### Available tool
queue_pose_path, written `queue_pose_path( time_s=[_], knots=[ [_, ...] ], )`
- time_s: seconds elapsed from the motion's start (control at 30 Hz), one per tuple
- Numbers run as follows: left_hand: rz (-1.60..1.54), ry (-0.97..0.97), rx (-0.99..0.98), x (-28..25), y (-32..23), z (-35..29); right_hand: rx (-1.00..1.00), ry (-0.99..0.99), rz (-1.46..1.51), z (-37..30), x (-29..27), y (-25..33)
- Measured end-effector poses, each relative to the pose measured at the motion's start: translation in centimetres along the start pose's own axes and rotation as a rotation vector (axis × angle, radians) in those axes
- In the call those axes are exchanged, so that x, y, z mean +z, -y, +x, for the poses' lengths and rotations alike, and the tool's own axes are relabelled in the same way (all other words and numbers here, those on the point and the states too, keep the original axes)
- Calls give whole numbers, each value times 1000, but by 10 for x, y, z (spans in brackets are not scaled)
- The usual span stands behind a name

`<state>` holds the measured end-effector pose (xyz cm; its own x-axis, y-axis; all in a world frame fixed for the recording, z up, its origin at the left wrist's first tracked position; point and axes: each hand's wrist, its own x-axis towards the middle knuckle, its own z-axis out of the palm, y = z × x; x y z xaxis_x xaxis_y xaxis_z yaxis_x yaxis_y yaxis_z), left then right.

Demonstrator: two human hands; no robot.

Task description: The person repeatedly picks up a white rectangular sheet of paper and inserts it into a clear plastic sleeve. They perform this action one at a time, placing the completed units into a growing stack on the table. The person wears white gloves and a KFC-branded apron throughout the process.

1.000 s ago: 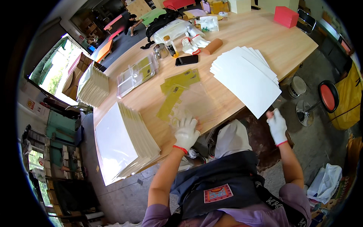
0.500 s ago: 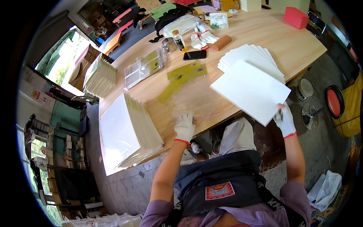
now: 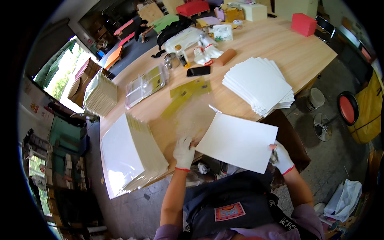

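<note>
Dark apron (image 3: 224, 191) with a colored patch nearest the camera. White plastic bag (image 3: 343, 201) low on the right side, below the edge of the worktop (image 3: 276, 42).

Right hand (image 3: 282, 158), white glove with red cuff: grip closed on the right edge of a white sheet (image 3: 240, 140), thumb on top. Sheet is off the pile, tilted, over the near edge of the worktop and the lap.

Left hand (image 3: 185, 153), same glove type: fingers bent at the sheet's left corner and the near end of a clear sleeve (image 3: 194, 120). Can't tell which of the two that grip has, if either; motion blur there.

Clear sleeve lies on the worktop just beyond, blurred. Big stack of sleeved sheets (image 3: 120, 152) left of it, near the edge. Fanned pile of white sheets (image 3: 258, 85) on the right.

Next row out: olive strips (image 3: 200, 86) at the sleeve's far end, then a black phone (image 3: 198, 71). Wrapped pack (image 3: 145, 88) left of the strips, second stack (image 3: 101, 96) further left.

Beyond the phone: bottle (image 3: 182, 57), glass jar (image 3: 171, 61), spare gloves (image 3: 211, 53), brown roll (image 3: 227, 57). Red block (image 3: 303, 25) far right. Another person (image 3: 142, 31) crouched in the background by a green table (image 3: 164, 23).
</note>
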<state>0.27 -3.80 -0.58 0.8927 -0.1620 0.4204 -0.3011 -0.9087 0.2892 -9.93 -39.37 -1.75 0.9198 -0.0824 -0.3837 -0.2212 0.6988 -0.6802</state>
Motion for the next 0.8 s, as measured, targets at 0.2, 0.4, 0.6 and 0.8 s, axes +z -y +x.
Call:
queue_pose_path(
  time_s=[0.2, 0.4, 0.6, 0.8],
  knots=[
    [-573, 100, -54, 4, 22, 8, 113, 46, 37, 1, -12, -14],
    [-310, 78, -39, -25, -2, 11, 15, 107, 6, -16, 18, -19],
    [-275, -48, -4, -21, -4, -6, 3, -27, 64, -26, 41, -21],
    [-934, -327, -275, 22, -14, -51, -91, 76, 23, -47, 60, -31]
  ],
)
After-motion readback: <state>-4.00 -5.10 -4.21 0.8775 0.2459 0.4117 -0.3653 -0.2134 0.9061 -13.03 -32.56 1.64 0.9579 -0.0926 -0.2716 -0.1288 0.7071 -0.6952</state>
